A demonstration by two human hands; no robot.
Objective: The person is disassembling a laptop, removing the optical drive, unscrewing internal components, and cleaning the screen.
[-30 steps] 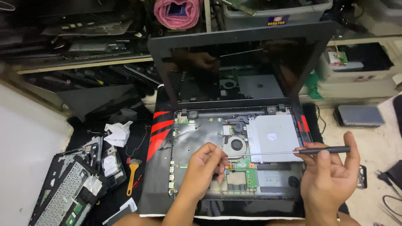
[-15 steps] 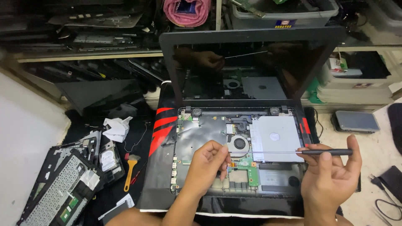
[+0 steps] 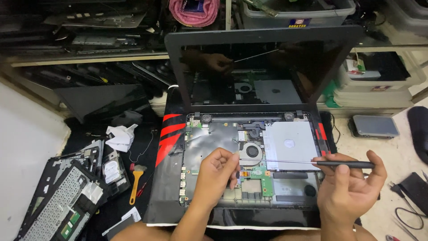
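An opened laptop [image 3: 254,147] lies in front of me with its keyboard cover off, showing the motherboard, a round fan [image 3: 252,151] and a silver optical drive [image 3: 290,140]. Its dark screen [image 3: 258,67] stands upright behind. My left hand [image 3: 217,174] rests on the board beside the fan, its fingertips pinched at the tip of a long thin screwdriver [image 3: 307,163]. My right hand [image 3: 350,187] grips the screwdriver's black handle over the laptop's right edge, holding the tool level across the drive.
A removed keyboard panel [image 3: 58,205] lies at the lower left, with a yellow-handled brush [image 3: 135,183], crumpled white tissue [image 3: 120,136] and loose parts beside it. Shelves of laptop parts run along the back. A grey flat device [image 3: 373,126] and cables [image 3: 408,209] lie on the right.
My left hand has closed its fingertips onto the screwdriver's tip near the fan. The view has shifted slightly; my right hand keeps the tool level in the same place.
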